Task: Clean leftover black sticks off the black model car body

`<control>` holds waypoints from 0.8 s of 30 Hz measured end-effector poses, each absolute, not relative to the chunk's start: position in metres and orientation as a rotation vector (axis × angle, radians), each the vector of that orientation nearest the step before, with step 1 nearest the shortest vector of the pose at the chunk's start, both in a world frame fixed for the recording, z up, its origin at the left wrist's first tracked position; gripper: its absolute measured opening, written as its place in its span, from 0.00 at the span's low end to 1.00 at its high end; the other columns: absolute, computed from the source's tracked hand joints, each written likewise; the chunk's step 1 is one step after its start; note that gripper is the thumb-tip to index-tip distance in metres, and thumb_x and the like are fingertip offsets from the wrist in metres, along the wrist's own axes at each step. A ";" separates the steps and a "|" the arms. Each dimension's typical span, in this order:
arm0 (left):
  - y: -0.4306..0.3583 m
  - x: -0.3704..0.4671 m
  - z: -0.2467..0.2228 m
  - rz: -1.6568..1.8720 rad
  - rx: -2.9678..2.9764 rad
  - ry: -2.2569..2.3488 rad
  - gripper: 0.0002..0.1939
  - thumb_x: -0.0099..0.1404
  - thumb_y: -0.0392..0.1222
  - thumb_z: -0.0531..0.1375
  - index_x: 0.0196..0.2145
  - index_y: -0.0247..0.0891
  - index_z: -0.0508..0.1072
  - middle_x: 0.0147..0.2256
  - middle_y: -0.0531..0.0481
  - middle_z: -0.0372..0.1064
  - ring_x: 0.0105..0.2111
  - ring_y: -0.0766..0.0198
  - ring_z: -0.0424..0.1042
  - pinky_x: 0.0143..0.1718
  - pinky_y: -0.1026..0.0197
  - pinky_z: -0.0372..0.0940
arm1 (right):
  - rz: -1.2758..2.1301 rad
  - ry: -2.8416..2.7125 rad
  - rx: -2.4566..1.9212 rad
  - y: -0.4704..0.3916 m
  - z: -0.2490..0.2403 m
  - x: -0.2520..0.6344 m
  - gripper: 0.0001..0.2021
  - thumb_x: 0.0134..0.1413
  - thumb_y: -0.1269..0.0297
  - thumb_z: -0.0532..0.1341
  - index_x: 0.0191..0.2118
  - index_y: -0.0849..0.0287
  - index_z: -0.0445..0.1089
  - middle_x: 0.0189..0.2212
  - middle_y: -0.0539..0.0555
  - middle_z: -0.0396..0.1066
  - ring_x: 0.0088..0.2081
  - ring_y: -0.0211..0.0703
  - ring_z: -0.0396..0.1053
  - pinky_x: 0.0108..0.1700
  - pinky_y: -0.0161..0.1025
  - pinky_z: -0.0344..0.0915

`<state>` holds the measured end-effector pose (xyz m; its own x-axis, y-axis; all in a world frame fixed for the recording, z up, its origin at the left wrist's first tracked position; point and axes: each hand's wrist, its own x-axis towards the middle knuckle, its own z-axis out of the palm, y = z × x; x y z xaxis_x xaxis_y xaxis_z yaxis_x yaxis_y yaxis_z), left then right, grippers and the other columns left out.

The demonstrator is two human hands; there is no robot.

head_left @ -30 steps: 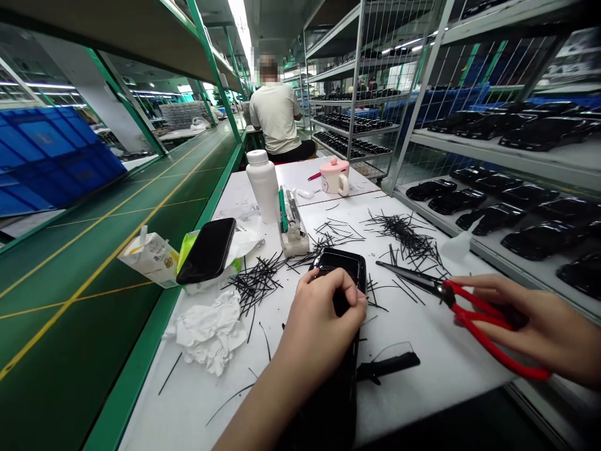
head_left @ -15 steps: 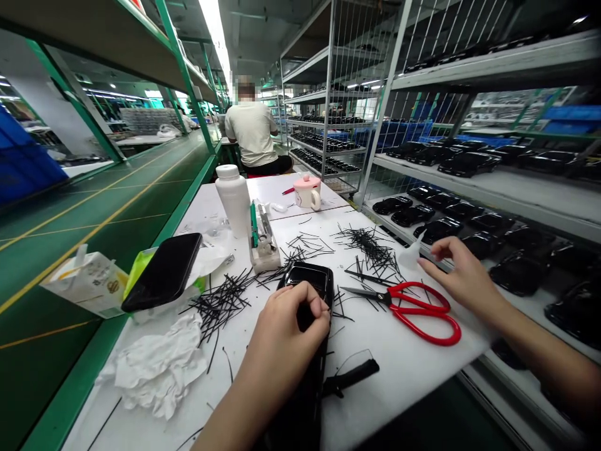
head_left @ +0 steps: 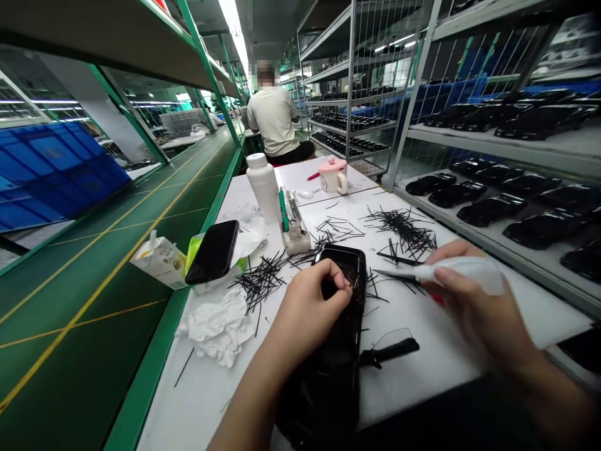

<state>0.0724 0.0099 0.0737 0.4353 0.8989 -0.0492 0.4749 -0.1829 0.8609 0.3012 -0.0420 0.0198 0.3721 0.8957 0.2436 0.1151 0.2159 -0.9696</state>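
In the head view, the right hand (head_left: pixel 493 316)'s grip now holds one nozzle bottle (head_left: pixel 481 274), lifted off the bench (head_left: pixel 446 357)'s right, near one pair of scissors (head_left: pixel 406 278), while the left hand (head_left: pixel 310 300) stays pinched narrow, contents unclear, over one car (head_left: pixel 338 357), near centre.

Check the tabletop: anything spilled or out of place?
Black strips lie strewn in messy heaps across the white table, some near the black car body under the left hand; a crumpled white wad sits beside one heap. Likely just clutter; no liquid spill shows.
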 end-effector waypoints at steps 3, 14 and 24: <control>0.010 0.072 0.073 0.617 1.798 1.147 0.08 0.62 0.35 0.58 0.27 0.41 0.62 0.34 0.55 0.72 0.38 0.62 0.70 0.42 0.60 0.59 | 0.904 -1.109 -1.210 -0.049 0.016 0.274 0.14 0.56 0.50 0.64 0.30 0.55 0.68 0.22 0.47 0.61 0.24 0.38 0.58 0.23 0.34 0.54; 0.009 0.075 0.071 0.620 1.829 1.128 0.07 0.63 0.36 0.58 0.28 0.41 0.62 0.34 0.55 0.71 0.37 0.61 0.69 0.41 0.59 0.60 | 0.999 -1.455 -1.274 -0.041 0.026 0.248 0.14 0.63 0.56 0.59 0.29 0.58 0.66 0.19 0.43 0.53 0.21 0.32 0.50 0.22 0.34 0.47; 0.010 0.075 0.070 0.605 1.842 1.152 0.07 0.62 0.37 0.58 0.28 0.42 0.62 0.34 0.54 0.72 0.39 0.59 0.69 0.41 0.58 0.60 | 1.007 -1.466 -1.240 -0.038 0.028 0.246 0.13 0.64 0.58 0.58 0.29 0.59 0.65 0.19 0.43 0.55 0.22 0.32 0.53 0.23 0.33 0.49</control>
<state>0.0746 0.0095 0.0697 0.4569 0.8887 -0.0379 0.4730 -0.2067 0.8565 0.2460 -0.0381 0.0278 -0.0519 0.9882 0.1441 0.2200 0.1521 -0.9636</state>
